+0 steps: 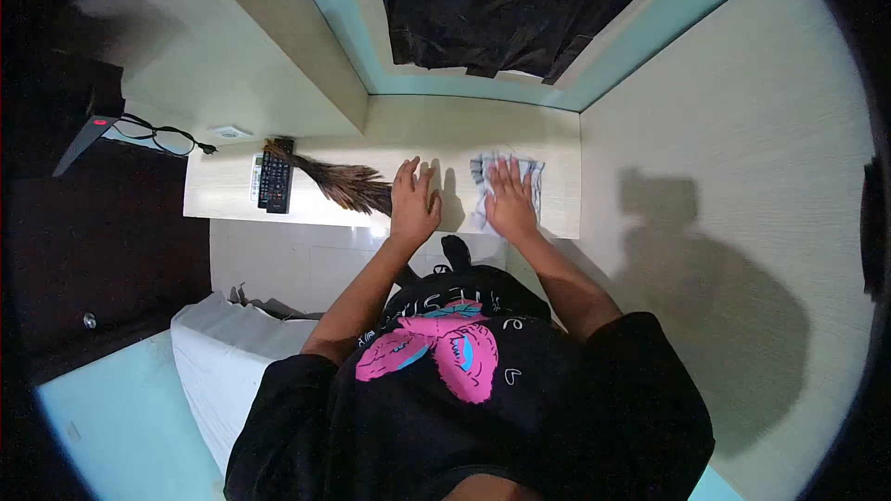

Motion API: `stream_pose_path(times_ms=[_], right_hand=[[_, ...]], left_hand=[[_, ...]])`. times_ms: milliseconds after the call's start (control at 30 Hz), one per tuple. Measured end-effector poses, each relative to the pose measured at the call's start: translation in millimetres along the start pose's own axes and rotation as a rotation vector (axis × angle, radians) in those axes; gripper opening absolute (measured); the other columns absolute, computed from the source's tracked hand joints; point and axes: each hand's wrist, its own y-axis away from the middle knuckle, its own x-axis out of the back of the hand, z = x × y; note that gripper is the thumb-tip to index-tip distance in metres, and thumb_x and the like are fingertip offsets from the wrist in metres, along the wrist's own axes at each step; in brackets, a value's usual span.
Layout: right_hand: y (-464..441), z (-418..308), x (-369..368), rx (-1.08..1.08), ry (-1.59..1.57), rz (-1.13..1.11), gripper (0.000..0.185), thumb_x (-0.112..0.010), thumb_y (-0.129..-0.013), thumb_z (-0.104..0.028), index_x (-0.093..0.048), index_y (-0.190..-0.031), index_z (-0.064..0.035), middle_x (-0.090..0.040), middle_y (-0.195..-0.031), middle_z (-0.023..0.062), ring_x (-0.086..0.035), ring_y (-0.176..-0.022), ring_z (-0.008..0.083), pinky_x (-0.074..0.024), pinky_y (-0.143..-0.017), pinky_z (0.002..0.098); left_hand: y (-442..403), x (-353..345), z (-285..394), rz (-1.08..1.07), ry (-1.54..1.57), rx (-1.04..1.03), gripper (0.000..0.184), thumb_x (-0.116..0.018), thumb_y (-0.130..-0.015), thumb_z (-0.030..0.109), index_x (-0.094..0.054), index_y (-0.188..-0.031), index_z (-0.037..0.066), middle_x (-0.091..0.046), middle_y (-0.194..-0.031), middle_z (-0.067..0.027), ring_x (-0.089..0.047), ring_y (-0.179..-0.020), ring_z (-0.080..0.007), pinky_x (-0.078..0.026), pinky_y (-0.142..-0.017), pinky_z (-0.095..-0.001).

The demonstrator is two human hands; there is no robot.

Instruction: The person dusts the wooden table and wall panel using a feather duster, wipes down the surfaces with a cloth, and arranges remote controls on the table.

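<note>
A white-and-grey patterned cloth (535, 172) lies crumpled toward the right end of a pale wooden shelf top (413, 118). My right hand (509, 201) rests flat on it, fingers stretched out and slightly blurred. Farther left, my left hand (415, 204) is over the shelf with its fingers extended and a little apart. Beside it lies a bundle of brown feathers, like a feather duster (348, 184), whose near end meets the edge of my left hand. Whether the palm touches that end is hidden.
Black remote controls (276, 184) and a white remote (255, 176) lie at the shelf's left. A black cable with a plug (176, 137) hangs near a white wall socket (230, 132). Walls close in on the right and back, below a black-covered window (520, 9). White fabric (223, 353) lies lower left.
</note>
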Motion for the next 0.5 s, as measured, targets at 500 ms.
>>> stream_pose_path(times_ms=[500], right_hand=[[-37.0,32.5,2.0,-0.121,0.084,0.116,0.064,-0.051,-0.096,-0.033,-0.041,-0.153,-0.0067,-0.034,-0.162,0.0165,-0.02,-0.154,0.0374,-0.0167,-0.123,0.0591]], left_hand=[[-0.2,-10.4,2.6,-0.071,-0.058,-0.063,0.054,-0.068,-0.083,0.011,-0.054,-0.135,0.004,-0.038,-0.15,-0.0234,-0.029,-0.145,-0.0456,-0.026,-0.12,-0.059]])
